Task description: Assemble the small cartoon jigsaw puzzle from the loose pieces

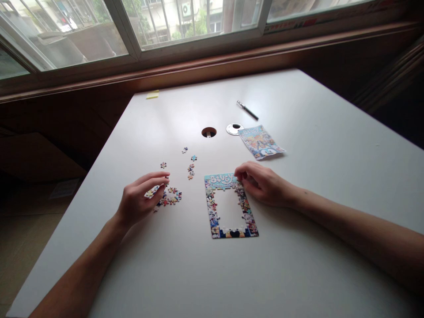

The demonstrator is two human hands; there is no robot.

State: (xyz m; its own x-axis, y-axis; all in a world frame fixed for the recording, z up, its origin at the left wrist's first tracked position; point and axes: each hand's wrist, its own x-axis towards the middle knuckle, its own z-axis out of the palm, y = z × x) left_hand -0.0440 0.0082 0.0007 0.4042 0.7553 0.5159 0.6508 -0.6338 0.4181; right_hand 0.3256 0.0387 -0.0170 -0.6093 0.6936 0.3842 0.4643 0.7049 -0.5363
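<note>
A jigsaw puzzle (232, 232) lies flat on the white table, its border joined and its middle showing bare tabletop. My right hand (260, 182) rests at its top right corner, fingers curled and closed against the edge. Over a pile of loose puzzle pieces (174, 199) to the left hovers my left hand (142, 194). Its fingers are bent together around a small puzzle piece (166, 180), mostly covered by the fingertips. More loose pieces (191, 171) lie between the pile and the puzzle, and a single piece (163, 165) sits just beyond my left fingers.
Behind my right hand lies a printed picture sheet (261, 142) with a slightly raised edge. A pen (247, 110), a round metal cover (232, 129) and a cable hole (209, 132) are farther back. A yellow sticky note (153, 94) marks the table's far left corner, below the window.
</note>
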